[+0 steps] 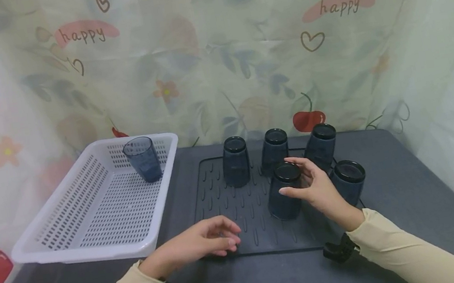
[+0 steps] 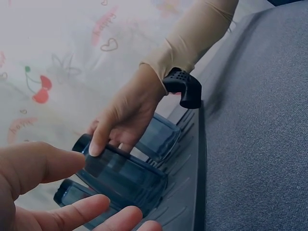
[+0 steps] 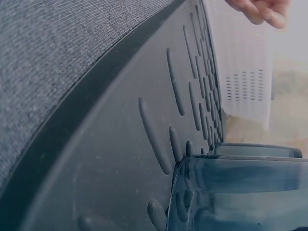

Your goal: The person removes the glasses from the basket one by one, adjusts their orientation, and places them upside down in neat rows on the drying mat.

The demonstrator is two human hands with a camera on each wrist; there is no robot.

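My right hand (image 1: 320, 193) grips a dark blue drinking glass (image 1: 284, 204) near its upturned base, thumb at the front left and fingers behind. The glass stands upside down on a dark ribbed drying mat (image 1: 220, 211); its rim end meets the mat in the right wrist view. My left hand (image 1: 198, 241) hovers over the mat's front left corner, fingers loosely bent and holding nothing. Three more upturned glasses, left (image 1: 236, 164), middle (image 1: 274, 151) and right (image 1: 322, 144), form the back row. Another upturned glass (image 1: 349, 182) is partly behind my right wrist.
On the left stands a white perforated plastic basket (image 1: 164, 190). Inside, toward its back right corner, one blue glass (image 1: 145, 161) leans with its mouth up. A grey cloth (image 1: 274, 281) covers the table, and a printed curtain (image 1: 207, 66) hangs behind.
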